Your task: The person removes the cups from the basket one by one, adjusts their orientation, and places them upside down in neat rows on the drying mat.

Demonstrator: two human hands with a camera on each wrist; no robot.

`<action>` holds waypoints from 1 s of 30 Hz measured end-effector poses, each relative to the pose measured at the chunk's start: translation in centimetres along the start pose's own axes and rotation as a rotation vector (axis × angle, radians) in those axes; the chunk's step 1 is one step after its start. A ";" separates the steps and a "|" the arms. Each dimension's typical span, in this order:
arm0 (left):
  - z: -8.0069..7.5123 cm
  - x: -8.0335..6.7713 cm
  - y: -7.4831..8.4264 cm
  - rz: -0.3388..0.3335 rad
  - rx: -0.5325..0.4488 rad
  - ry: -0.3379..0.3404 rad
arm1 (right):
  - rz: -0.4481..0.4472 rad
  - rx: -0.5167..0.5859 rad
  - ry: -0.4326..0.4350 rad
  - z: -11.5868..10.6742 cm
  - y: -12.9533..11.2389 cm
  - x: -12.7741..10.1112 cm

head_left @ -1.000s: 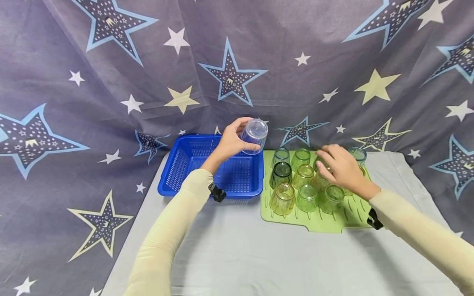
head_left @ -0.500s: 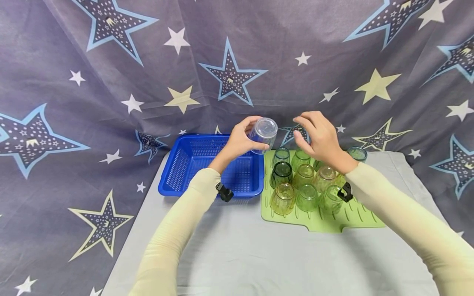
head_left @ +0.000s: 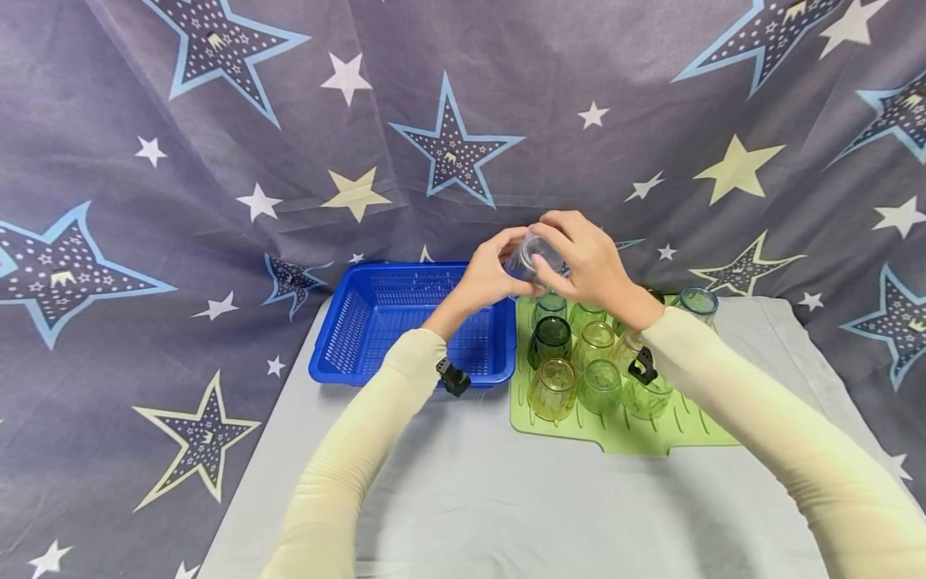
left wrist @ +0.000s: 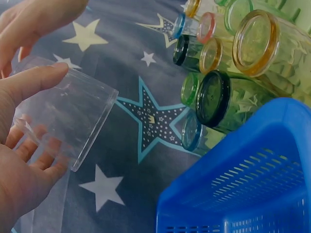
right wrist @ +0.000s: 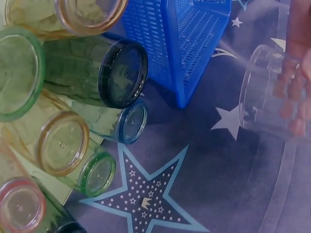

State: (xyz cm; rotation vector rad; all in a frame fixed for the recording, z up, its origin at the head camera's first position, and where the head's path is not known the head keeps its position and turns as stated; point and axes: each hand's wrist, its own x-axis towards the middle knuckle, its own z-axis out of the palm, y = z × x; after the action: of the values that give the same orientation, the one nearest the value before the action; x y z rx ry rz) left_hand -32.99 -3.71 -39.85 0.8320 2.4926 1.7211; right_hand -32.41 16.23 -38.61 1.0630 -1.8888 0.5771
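A clear cup (head_left: 541, 251) is held above the back of the table, its base tilted up toward the head camera. My left hand (head_left: 483, 277) grips its side, thumb in front and fingers behind. My right hand (head_left: 589, 261) has its thumb and fingers about the base end. In the left wrist view the clear cup (left wrist: 73, 111) shows its open rim pointing to the lower right. Beneath the hands, tinted glasses stand upside down in rows on a green drying mat (head_left: 637, 438), among them a dark green glass (head_left: 550, 342) and an amber glass (head_left: 553, 390).
A blue perforated basket (head_left: 336, 338) stands left of the mat, with no items visible inside. A blue-rimmed glass (head_left: 698, 302) is at the mat's back right corner. A star-patterned curtain (head_left: 448, 161) hangs behind the white-covered table (head_left: 470, 490).
My left hand has carried the clear cup rightward, from near the basket's right edge toward the mat. My right hand has risen from the glasses and come left to the cup's base.
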 end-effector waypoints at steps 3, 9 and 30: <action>0.2 0.1 0.4 -0.011 0.025 -0.002 | -0.011 -0.007 -0.023 0.3 -0.1 0.0; 0.5 0.1 1.3 -0.005 0.040 -0.028 | -0.044 -0.011 -0.041 0.6 -0.3 0.0; 0.8 -0.1 2.3 0.008 -0.023 -0.090 | -0.067 -0.004 0.013 0.8 -0.6 0.4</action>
State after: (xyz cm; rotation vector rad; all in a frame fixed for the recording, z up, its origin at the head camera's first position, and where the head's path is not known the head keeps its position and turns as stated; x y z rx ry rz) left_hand -31.72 -2.42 -38.17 0.8981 2.4113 1.6719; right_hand -32.38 15.18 -38.66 1.1124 -1.8350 0.5405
